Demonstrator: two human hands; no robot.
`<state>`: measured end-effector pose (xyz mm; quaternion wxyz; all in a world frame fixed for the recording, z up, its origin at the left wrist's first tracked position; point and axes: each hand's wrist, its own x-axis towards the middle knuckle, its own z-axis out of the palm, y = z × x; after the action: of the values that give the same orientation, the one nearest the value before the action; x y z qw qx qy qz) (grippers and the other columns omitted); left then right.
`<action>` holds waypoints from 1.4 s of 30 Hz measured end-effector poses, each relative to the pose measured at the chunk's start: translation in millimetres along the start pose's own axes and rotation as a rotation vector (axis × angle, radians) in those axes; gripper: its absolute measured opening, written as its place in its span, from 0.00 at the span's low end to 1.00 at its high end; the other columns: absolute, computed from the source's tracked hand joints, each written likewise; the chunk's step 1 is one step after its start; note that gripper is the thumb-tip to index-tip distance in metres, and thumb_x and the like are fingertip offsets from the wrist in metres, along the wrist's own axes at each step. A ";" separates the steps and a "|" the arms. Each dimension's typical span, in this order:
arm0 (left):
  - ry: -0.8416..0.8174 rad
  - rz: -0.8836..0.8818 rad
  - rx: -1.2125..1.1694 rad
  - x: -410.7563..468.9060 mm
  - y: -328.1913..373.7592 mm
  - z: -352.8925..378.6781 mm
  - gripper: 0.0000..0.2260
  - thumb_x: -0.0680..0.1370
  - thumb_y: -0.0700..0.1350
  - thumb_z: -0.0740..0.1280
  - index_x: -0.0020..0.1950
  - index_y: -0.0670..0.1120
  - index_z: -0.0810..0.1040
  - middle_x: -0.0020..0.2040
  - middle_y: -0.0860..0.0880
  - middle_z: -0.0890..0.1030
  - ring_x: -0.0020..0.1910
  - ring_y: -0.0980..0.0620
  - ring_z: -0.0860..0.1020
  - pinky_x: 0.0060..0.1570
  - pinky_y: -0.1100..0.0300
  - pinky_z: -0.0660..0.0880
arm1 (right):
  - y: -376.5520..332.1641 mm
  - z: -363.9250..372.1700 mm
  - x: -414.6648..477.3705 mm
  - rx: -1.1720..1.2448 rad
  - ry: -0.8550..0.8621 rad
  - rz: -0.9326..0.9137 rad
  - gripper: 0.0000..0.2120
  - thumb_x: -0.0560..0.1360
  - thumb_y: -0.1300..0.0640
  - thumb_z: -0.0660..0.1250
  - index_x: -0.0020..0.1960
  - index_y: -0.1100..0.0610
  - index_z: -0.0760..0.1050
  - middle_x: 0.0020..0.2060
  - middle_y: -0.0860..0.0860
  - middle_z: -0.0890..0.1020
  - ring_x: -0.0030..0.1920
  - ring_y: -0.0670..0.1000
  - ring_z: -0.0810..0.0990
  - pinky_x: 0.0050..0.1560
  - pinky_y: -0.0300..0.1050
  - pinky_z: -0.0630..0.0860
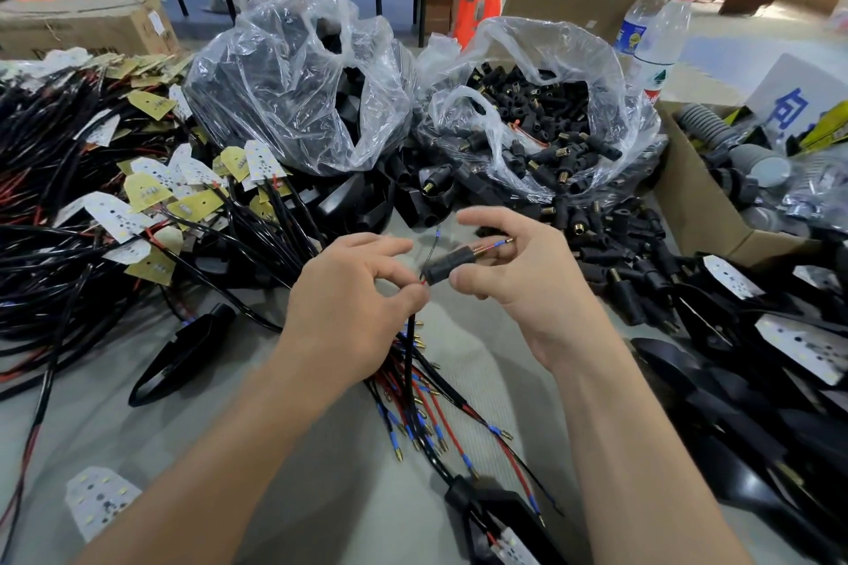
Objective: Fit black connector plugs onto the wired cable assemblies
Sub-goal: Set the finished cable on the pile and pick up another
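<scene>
My right hand (518, 275) pinches a black connector plug (447, 265) above the table's middle. A red and blue wire end sticks out of the plug's brass tip toward the right. My left hand (353, 298) pinches the black cable (407, 349) just left of the plug, where a red wire enters it. The cable hangs down from my fingers into a bundle of wired cable assemblies (431, 408) with red and blue leads and brass tips. Loose black plugs (610, 243) lie in a heap to the right.
A clear bag of black plugs (541, 124) and a clear bag of black housings (293, 106) stand behind my hands. Cables with LED boards (114, 206) pile up at the left. Black lamp housings (757, 362) lie at the right, beside a cardboard box (697, 202) and two bottles (656, 28).
</scene>
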<state>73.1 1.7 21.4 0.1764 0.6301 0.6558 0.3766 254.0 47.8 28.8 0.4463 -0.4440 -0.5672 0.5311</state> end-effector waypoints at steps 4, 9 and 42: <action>0.030 -0.022 0.011 0.1 1.8 -0.4 0.06 0.71 0.51 0.78 0.36 0.61 0.85 0.57 0.64 0.82 0.65 0.62 0.74 0.70 0.50 0.68 | -5.7 1.0 -0.9 0.194 -0.034 0.064 0.09 0.79 0.68 0.66 0.56 0.57 0.79 0.40 0.58 0.86 0.34 0.52 0.83 0.33 0.41 0.77; 0.039 -0.042 0.019 -1.9 4.5 -0.2 0.05 0.71 0.51 0.78 0.36 0.60 0.85 0.55 0.65 0.82 0.63 0.62 0.75 0.68 0.54 0.69 | -7.1 1.2 -1.2 0.275 -0.044 0.088 0.14 0.80 0.65 0.63 0.42 0.56 0.84 0.41 0.57 0.86 0.34 0.51 0.83 0.35 0.40 0.77; -0.114 -0.387 -1.010 1.6 10.6 7.2 0.16 0.82 0.38 0.65 0.41 0.49 0.89 0.41 0.46 0.87 0.34 0.54 0.84 0.37 0.64 0.81 | 6.2 23.5 7.7 0.261 0.064 0.168 0.09 0.80 0.61 0.65 0.51 0.55 0.84 0.36 0.52 0.84 0.28 0.46 0.72 0.30 0.36 0.68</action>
<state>85.4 4.3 24.7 0.5587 0.3540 0.4866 0.5708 229.6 50.8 21.9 0.4723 -0.4448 -0.4397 0.6212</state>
